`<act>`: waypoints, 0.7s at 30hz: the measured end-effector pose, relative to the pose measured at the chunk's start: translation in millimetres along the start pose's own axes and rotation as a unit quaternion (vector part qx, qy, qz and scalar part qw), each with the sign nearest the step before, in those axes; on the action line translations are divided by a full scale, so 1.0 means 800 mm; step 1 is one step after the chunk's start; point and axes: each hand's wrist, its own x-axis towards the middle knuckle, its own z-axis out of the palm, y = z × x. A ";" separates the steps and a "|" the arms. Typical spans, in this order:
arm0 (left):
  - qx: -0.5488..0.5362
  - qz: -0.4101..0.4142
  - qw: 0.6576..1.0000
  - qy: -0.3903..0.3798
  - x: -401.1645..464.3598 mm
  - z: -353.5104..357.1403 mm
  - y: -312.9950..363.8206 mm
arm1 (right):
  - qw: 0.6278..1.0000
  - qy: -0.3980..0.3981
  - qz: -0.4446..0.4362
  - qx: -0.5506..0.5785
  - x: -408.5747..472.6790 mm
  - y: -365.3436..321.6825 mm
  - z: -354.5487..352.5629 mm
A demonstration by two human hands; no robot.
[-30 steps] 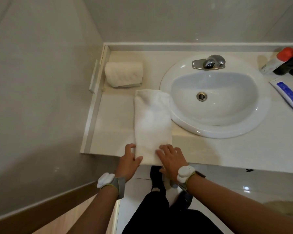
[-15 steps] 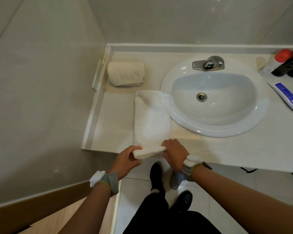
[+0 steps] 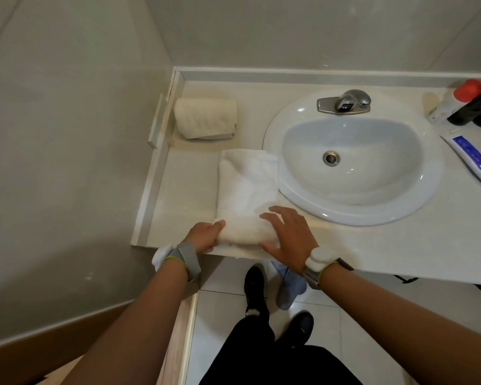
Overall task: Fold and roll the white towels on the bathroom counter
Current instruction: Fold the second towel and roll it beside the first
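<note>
A white towel, folded into a long strip, lies on the bathroom counter left of the sink, running away from me. Its near end is curled into a short roll at the counter's front edge. My left hand grips the roll's left end. My right hand lies flat over the roll's right end, fingers spread. A second white towel, fully rolled, sits in the back left corner.
The oval white sink with a metal tap fills the counter's middle. Bottles and a toothpaste tube stand at the far right. Walls close the left and back. My feet are on the tiled floor below.
The towel's near end, flat a second ago, has been lifted and turned over into a roll. Both hands have moved forward onto it.
</note>
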 end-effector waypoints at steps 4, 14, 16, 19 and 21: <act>-0.035 -0.064 0.997 -0.022 0.019 -0.005 0.009 | 0.990 -0.078 -0.061 -0.103 0.003 -0.009 0.019; 0.070 0.231 0.970 0.035 0.014 -0.028 0.013 | 0.976 -0.173 0.080 0.107 0.070 0.008 0.003; 0.111 0.320 0.941 -0.005 0.020 -0.031 0.011 | 0.961 -0.203 0.103 0.155 0.081 0.017 0.000; 0.233 0.367 0.900 -0.023 0.035 -0.028 0.010 | 0.942 -0.244 0.138 0.184 0.096 0.025 -0.001; 0.238 0.354 0.904 -0.016 0.037 -0.025 0.014 | 0.933 -0.270 0.152 0.186 0.102 0.025 -0.002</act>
